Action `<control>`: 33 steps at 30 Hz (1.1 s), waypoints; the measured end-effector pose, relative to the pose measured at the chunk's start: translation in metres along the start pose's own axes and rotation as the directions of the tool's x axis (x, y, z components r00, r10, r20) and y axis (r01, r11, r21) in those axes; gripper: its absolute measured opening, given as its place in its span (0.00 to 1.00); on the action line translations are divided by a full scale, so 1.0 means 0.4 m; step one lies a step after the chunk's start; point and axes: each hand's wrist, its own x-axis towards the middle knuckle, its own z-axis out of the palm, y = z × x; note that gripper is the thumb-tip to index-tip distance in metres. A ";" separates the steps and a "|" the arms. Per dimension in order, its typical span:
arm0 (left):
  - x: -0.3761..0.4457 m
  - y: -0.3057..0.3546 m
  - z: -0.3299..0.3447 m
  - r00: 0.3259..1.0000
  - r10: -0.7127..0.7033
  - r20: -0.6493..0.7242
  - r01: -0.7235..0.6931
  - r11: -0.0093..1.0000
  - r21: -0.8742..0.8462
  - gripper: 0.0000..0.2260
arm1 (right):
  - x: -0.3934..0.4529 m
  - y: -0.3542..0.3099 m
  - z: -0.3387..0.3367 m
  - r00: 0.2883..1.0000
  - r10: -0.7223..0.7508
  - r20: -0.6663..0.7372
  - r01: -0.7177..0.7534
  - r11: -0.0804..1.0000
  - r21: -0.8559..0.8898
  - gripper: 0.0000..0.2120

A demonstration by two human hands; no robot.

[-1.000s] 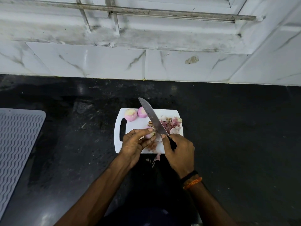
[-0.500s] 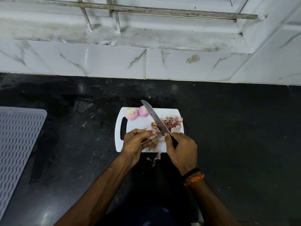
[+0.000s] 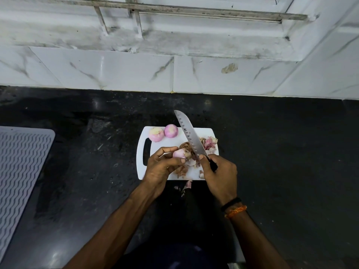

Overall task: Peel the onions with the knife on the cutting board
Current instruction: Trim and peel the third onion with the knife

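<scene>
A small white cutting board point(image 3: 167, 142) lies on the black counter. My left hand point(image 3: 162, 168) grips a pink onion point(image 3: 179, 153) above the board, brown skin hanging off its right side. My right hand point(image 3: 219, 173) holds the black handle of a knife point(image 3: 189, 134), thumb near the blade's heel. The dimpled blade points up and away, next to the onion. Two peeled onions point(image 3: 156, 134) point(image 3: 171, 131) sit at the board's far left corner. A heap of onion skins point(image 3: 208, 143) lies on the board's right side.
Bits of peel point(image 3: 186, 186) lie on the black counter point(image 3: 272, 152) just in front of the board. A grey ridged mat point(image 3: 21, 164) covers the counter at the left. A white marble-tiled wall point(image 3: 136, 72) runs along the back.
The onion in my left hand has turned, so more pink flesh shows and loose brown skin has lifted beside the blade. The knife blade has tilted slightly more upright.
</scene>
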 end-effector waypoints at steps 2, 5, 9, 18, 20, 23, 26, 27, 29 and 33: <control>0.005 -0.001 -0.003 1.000 -0.014 0.027 0.015 1.000 -0.017 0.17 | 0.003 0.001 0.001 1.000 0.001 0.028 -0.002 1.000 0.005 0.21; 0.005 0.002 -0.002 0.997 -0.039 0.067 0.043 0.997 -0.059 0.17 | 0.006 0.010 0.008 0.998 0.023 0.060 -0.024 1.000 0.010 0.22; 0.005 0.002 -0.007 0.993 -0.065 0.101 0.076 0.991 -0.109 0.20 | 0.010 0.008 0.004 0.997 0.047 0.054 -0.044 0.997 -0.058 0.20; 0.008 0.000 -0.018 0.985 -0.054 0.163 0.086 0.977 -0.193 0.21 | 0.016 -0.017 -0.019 0.970 0.178 0.165 -0.208 0.959 0.192 0.14; 0.004 0.005 -0.014 0.981 -0.040 0.188 0.074 0.981 -0.181 0.20 | 0.017 -0.028 -0.027 0.965 0.172 0.196 -0.218 0.944 0.248 0.14; 0.002 0.009 -0.012 0.970 -0.027 0.242 0.060 0.990 -0.130 0.18 | 0.022 -0.041 -0.040 0.970 0.117 0.213 -0.173 0.948 0.267 0.16; 0.004 0.009 -0.014 0.966 -0.034 0.255 0.054 0.996 -0.075 0.21 | 0.031 -0.050 -0.051 0.966 0.069 0.248 -0.148 0.937 0.315 0.15; 0.006 0.010 -0.015 0.967 -0.036 0.254 0.051 0.997 -0.054 0.21 | 0.035 -0.052 -0.054 0.966 0.045 0.255 -0.124 0.944 0.306 0.15; 0.004 0.010 -0.014 0.967 -0.043 0.253 0.049 0.999 -0.017 0.20 | 0.041 -0.056 -0.061 0.964 -0.021 0.267 -0.050 0.966 0.255 0.14; 0.000 0.009 -0.009 0.969 -0.064 0.239 0.070 0.997 -0.019 0.17 | 0.052 -0.051 -0.065 0.945 -0.126 0.302 0.085 0.986 0.144 0.18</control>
